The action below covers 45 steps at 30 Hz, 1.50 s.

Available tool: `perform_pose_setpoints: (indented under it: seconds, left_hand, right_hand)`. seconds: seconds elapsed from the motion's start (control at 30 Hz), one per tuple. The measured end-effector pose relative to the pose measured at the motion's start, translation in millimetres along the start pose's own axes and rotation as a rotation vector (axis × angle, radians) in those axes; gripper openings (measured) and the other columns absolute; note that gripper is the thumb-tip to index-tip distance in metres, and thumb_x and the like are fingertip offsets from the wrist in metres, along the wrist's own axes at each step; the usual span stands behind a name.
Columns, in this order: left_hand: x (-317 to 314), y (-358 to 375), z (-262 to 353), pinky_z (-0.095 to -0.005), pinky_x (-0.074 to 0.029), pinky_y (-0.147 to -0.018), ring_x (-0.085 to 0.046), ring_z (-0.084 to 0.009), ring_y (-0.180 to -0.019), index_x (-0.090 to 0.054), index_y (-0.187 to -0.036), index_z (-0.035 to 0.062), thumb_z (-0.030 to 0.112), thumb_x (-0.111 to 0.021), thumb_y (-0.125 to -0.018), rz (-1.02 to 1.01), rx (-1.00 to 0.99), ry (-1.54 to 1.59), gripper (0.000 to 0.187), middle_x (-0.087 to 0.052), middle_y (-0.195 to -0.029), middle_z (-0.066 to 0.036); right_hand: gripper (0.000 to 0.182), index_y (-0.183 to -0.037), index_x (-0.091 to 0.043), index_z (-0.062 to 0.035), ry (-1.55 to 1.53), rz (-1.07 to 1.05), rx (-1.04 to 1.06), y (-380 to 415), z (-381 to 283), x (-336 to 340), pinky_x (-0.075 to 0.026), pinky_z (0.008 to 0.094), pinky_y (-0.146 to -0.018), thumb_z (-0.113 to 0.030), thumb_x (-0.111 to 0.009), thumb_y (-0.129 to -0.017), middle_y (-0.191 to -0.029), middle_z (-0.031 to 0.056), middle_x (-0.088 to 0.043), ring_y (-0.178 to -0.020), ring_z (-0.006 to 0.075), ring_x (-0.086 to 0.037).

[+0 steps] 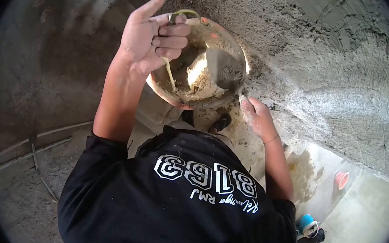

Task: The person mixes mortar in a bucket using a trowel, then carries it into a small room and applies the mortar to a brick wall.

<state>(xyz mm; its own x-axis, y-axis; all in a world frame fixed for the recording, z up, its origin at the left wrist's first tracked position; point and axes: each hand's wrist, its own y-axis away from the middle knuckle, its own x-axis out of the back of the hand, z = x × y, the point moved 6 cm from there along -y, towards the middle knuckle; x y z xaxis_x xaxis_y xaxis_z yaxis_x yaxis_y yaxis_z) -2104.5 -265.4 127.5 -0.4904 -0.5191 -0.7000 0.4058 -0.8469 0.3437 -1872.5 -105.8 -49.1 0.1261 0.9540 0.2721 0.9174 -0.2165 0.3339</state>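
My left hand (pixel 153 36) is raised with its fingers curled round the yellowish handle (pixel 168 71) of a round bucket (pixel 162 94); the thumb points up and away. Grey-brown wet mortar (pixel 205 39) lies inside the bucket. My right hand (pixel 254 113), at the bucket's right side, grips the handle of a trowel (pixel 228 68). The trowel's flat blade is over the bucket's opening, with mortar on its surface. Beneath the bucket, part of a dark shoe (pixel 221 123) shows.
A rough mortar-coated wall (pixel 304 71) spans the upper right. Thin pipes or cables (pixel 38 162) run along the lower left. A small pink cup (pixel 341 179) and a blue container (pixel 307 224) with dark items beside it are at the lower right.
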Motion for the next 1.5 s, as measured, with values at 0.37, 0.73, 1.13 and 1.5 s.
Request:
perform_pose_setpoints:
  seconds: [0.37, 0.73, 1.13, 1.5]
  left_hand:
    - [-17.8, -2.5, 12.2, -0.0186, -0.019, -0.039, -0.024, -0.003, -0.047, -0.048, -0.086, 0.0034, 0.055, -0.041, -0.097, -0.088, -0.006, 0.017, 0.053, -0.027, -0.064, 0.007]
    - [22.3, 16.5, 20.3, -0.0189, -0.019, -0.039, -0.024, -0.0026, -0.046, -0.05, -0.086, 0.0047, 0.058, -0.039, -0.097, 0.045, -0.134, 0.0, 0.056, -0.029, -0.062, 0.008]
    - [57.1, -25.1, -90.6, -0.0218, -0.017, -0.041, -0.026, -0.0021, -0.047, -0.05, -0.078, 0.0137, 0.049, -0.057, -0.093, 0.269, -0.018, -0.247, 0.039, -0.036, -0.062, 0.009]
    - [62.8, -30.9, -159.3, -0.0351, -0.047, -0.06, -0.057, -0.0185, -0.064, -0.058, -0.083, -0.0024, 0.047, -0.079, -0.074, 0.314, -0.185, -0.758, 0.055, -0.059, -0.069, -0.009]
  right_hand:
    - [0.054, -0.104, -0.061, 0.0019, 0.183, 0.066, -0.086, 25.1, 103.9, 6.3, -0.047, 0.0429, -0.08, -0.05, -0.046, -0.096, -0.092, 0.0281, -0.062, -0.088, 0.045, -0.058]
    - [0.042, -0.08, -0.054, 0.0012, 0.29, 0.338, -0.159, 70.9, 110.8, 35.8, -0.041, 0.0433, -0.059, -0.038, -0.054, -0.094, -0.065, 0.0238, -0.047, -0.062, 0.0406, -0.05]
    - [0.03, -0.11, -0.062, -0.0043, 0.999, -0.048, 0.037, -80.5, -34.1, -41.0, -0.052, 0.045, -0.077, -0.025, -0.058, -0.089, -0.094, 0.0215, -0.067, -0.088, 0.039, -0.065]
    - [0.038, -0.111, -0.06, -0.0051, 0.974, -0.42, -0.175, -106.9, -11.2, -131.2, -0.05, 0.0456, -0.079, -0.025, -0.068, -0.08, -0.096, 0.0195, -0.067, -0.091, 0.0378, -0.063]
